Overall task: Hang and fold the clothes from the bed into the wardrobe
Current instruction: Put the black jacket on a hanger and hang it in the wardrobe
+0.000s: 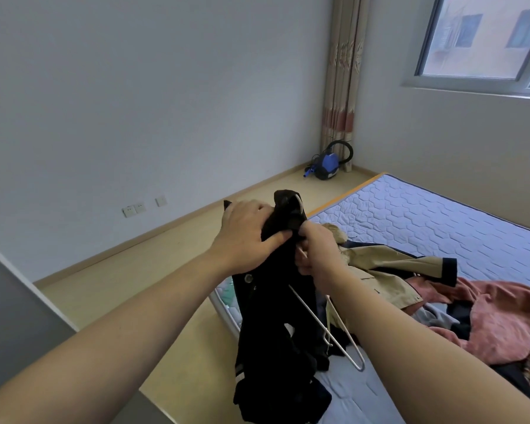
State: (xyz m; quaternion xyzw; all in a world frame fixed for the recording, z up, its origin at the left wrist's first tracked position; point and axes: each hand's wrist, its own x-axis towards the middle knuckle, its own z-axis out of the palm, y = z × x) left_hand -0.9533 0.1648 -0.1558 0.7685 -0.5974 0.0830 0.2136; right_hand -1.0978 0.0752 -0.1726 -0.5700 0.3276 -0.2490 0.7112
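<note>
Head view:

- L hand: on top of the black garment. Fingers curled over its upper edge, thumb pressed flat on the front; firm grip.
- R hand: just beside the L hand, touching it at the collar area. Its fingers are closed tight, pinching black fabric.
- Black garment: held up in the air over the near corner of the bed, hanging approx. vertical, bunched at the bottom. Round button visible below the L wrist.
- Hanger: white wire, runs down and to the right from under the R hand, partly inside the garment. Cannot tell whether the R hand also grips it.
- Bed: bare quilted mattress. Beige jacket w/ dark cuff lies crumpled behind the R hand; pink garment beside it, over other dark items.
- Room: blue vacuum cleaner on the floor in the far corner, at the foot of the curtain. Window top right. Wall sockets low on the left wall.
</note>
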